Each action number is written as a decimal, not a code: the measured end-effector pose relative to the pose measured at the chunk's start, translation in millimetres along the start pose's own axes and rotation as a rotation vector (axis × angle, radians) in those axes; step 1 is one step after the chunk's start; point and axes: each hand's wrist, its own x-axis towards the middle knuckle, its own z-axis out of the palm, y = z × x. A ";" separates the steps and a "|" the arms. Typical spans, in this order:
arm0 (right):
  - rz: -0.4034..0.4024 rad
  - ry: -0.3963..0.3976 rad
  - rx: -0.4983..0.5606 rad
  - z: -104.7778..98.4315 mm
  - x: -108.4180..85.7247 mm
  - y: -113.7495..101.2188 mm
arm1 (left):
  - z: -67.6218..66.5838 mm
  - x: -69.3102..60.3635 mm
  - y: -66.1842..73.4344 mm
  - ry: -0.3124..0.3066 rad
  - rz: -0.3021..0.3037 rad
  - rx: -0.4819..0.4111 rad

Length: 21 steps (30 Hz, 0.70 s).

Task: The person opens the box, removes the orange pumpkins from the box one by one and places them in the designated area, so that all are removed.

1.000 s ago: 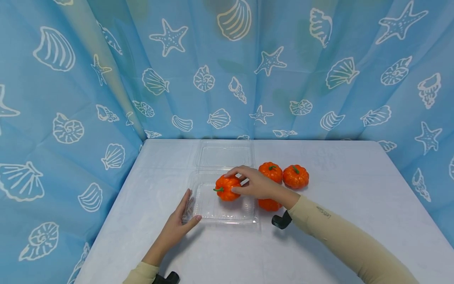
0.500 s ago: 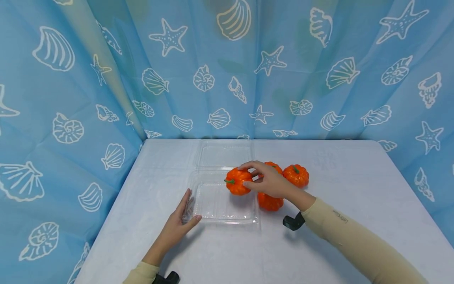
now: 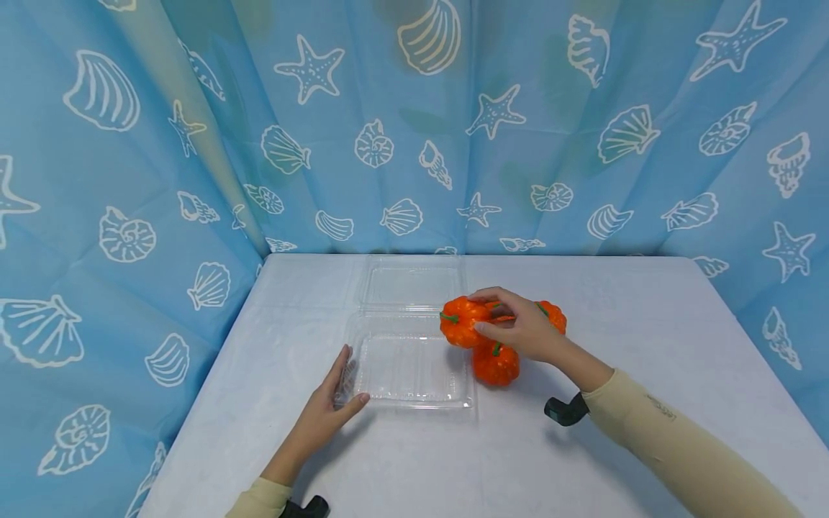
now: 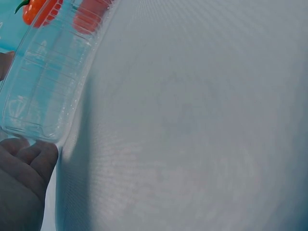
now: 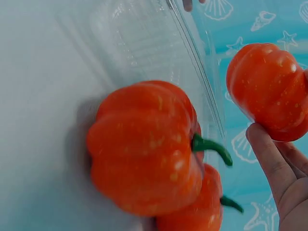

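Observation:
My right hand [image 3: 521, 327] holds an orange lobed pumpkin [image 3: 461, 325] with a green stem, raised at the right rim of a clear plastic clamshell box [image 3: 404, 367]. Thumb and fingertips grip its side; the right wrist view shows this pumpkin [image 5: 264, 91] above the others. Just below it a second pumpkin [image 3: 496, 365] sits on the table against the box's right side. Another pumpkin [image 3: 555, 315] lies partly behind my right hand, with one more mostly hidden there. My left hand [image 3: 327, 403] touches the box's front left corner, thumb spread from fairly straight fingers.
The box's lid [image 3: 411, 284] lies folded back, flat toward the far edge of the white-covered table [image 3: 622, 302]. A blue curtain [image 3: 363, 180] printed with shells and starfish hangs behind and at the left. Black wrist mounts [image 3: 566, 410] show at both wrists.
The right hand has carried its pumpkin right and away from me, from over the box's middle to its right rim. More of the near pumpkin shows. The left hand stays still.

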 end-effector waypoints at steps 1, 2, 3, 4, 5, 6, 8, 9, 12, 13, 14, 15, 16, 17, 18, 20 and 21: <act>0.006 0.007 -0.002 -2.4 -2.2 1.5 | 0.0 0.1 0.0 0.000 0.000 0.001; 0.014 0.014 -0.005 -4.8 -4.5 3.1 | 0.0 0.0 0.0 0.000 -0.001 0.001; 0.019 0.021 -0.006 -7.2 -6.7 4.6 | -0.1 0.0 0.0 0.000 -0.001 0.002; 0.023 0.030 -0.012 -9.6 -9.0 5.9 | -0.1 0.0 -0.1 0.001 0.000 0.002; 0.026 0.040 -0.017 -12.0 -11.3 6.8 | -0.3 -0.1 -0.2 0.001 0.001 0.001; 0.029 0.048 -0.020 -14.4 -13.7 7.6 | -0.3 -0.1 -0.3 0.002 0.002 0.001; 0.031 0.071 -0.030 -19.1 -18.8 9.7 | -0.3 0.1 -0.4 0.001 0.007 0.004; 0.028 0.084 -0.038 -21.3 -21.5 10.9 | -0.4 0.0 -0.3 0.001 0.009 0.005; 0.019 0.121 -0.060 -27.1 -30.0 16.6 | -0.6 -0.3 0.1 -0.003 0.014 0.002; 0.016 0.132 -0.063 -28.6 -32.7 19.3 | -0.7 -0.5 0.4 -0.004 0.015 0.000; 0.013 0.142 -0.067 -29.8 -35.2 22.2 | -0.8 -0.7 0.7 -0.006 0.014 -0.001; 0.012 0.149 -0.065 -30.9 -37.5 24.9 | -0.9 -0.8 1.0 -0.007 0.014 -0.002; 0.010 0.155 -0.061 -31.9 -39.8 27.4 | -0.9 -0.9 1.2 -0.008 0.012 -0.004; 0.011 0.161 -0.058 -32.7 -41.8 29.9 | -1.0 -1.0 1.4 -0.008 0.010 -0.004; 0.013 0.166 -0.053 -33.6 -43.9 31.9 | -0.9 -1.0 1.5 -0.008 0.008 -0.003; 0.019 0.179 -0.048 -35.2 -48.0 35.6 | -0.9 -1.1 1.6 -0.007 0.005 -0.002; 0.021 0.186 -0.045 -36.1 -50.3 37.1 | -0.9 -1.1 1.7 -0.006 0.004 -0.002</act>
